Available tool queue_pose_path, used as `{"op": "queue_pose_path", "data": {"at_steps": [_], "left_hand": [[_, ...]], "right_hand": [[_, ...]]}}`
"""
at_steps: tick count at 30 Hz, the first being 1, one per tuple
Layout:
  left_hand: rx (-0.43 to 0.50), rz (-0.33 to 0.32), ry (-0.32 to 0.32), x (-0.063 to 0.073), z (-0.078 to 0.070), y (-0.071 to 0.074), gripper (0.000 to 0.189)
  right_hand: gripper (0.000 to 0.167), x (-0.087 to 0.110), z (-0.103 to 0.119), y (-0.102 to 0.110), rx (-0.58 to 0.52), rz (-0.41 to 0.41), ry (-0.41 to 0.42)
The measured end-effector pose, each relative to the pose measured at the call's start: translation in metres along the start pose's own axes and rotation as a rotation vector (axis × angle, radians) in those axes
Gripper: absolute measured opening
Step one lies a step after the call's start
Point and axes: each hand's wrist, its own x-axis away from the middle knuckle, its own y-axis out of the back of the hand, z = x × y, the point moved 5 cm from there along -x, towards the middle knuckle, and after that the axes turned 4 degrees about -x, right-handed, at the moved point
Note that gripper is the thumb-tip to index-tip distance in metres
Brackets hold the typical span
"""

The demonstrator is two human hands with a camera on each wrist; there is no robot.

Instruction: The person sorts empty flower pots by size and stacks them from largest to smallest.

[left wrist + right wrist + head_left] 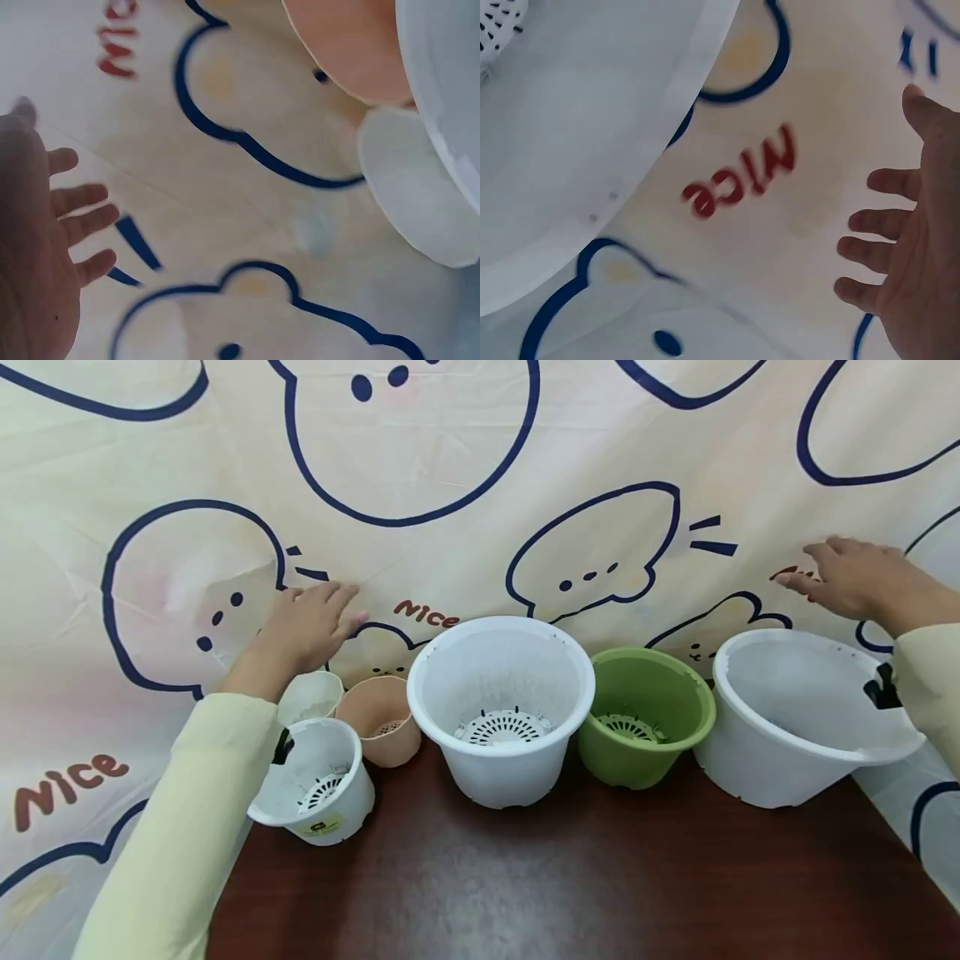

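Above the small pots at the left, my left hand [303, 627] hovers with its fingers extended and holds nothing. Beneath it stand a small white pot [330, 793], a pale cream pot [311, 693] and a peach pot [393, 747]. My right hand [862, 577] is raised above the big white pot [772, 768] at the right, its fingers spread and apart from the rim. In the middle sits another white pot [502, 772] with a slotted bottom, and beside it a green pot [637, 760]. The wrist views show both palms bare, near the patterned cloth.
The pots stand in a row along the back of a dark brown table [480, 885]. Behind them hangs a cream cloth [450, 560] with blue cartoon outlines and red lettering. The table's right edge runs diagonally beneath the big white pot.
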Motion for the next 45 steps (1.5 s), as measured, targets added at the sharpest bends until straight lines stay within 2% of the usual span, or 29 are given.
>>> {"op": "queue_pose_path", "data": {"at_steps": [4,8,12,15,17,18,22,24,27,29,33,36,41,45], "left_hand": [[0.025,-0.060,-0.106,0.013,-0.031,0.012,0.054],[0.116,-0.133,-0.238,0.028,-0.069,0.015,0.047],[0.189,-0.148,-0.370,0.048,-0.103,0.003,0.047],[0.197,-0.122,-0.431,0.064,-0.117,-0.010,0.052],[0.189,-0.125,-0.460,0.074,-0.121,-0.017,0.054],[0.169,-0.152,-0.476,0.078,-0.123,-0.020,0.054],[0.108,-0.320,-0.542,0.089,-0.128,-0.029,0.050],[0.145,-0.354,-0.571,0.094,-0.130,-0.036,0.048],[0.264,-0.329,-0.581,0.100,-0.131,-0.044,0.046],[0.324,-0.341,-0.573,0.104,-0.131,-0.047,0.044],[0.365,-0.467,-0.575,0.110,-0.128,-0.048,0.043],[0.393,-0.512,-0.574,0.112,-0.127,-0.049,0.044],[0.472,-0.508,-0.537,0.111,-0.126,-0.051,0.044],[0.511,-0.527,-0.532,0.110,-0.126,-0.053,0.044]], "right_hand": [[0.098,0.011,0.010,-0.003,0.011,0.069,0.034],[0.093,0.034,0.020,-0.015,0.024,0.125,0.119],[0.086,0.067,0.035,-0.033,0.009,0.106,0.197],[0.088,0.092,0.047,-0.050,-0.012,0.125,0.221],[0.093,0.108,0.053,-0.062,-0.004,0.150,0.222],[0.096,0.115,0.055,-0.069,0.001,0.164,0.220],[0.104,0.140,0.058,-0.092,0.029,0.192,0.223],[0.103,0.149,0.058,-0.103,0.043,0.202,0.220],[0.093,0.161,0.057,-0.116,0.070,0.200,0.207],[0.075,0.167,0.057,-0.121,0.073,0.161,0.200],[0.040,0.174,0.055,-0.121,0.073,0.045,0.215],[0.026,0.177,0.052,-0.121,0.074,-0.016,0.237],[0.020,0.182,0.047,-0.124,0.082,-0.131,0.267],[0.024,0.184,0.045,-0.126,0.080,-0.203,0.279]]}}
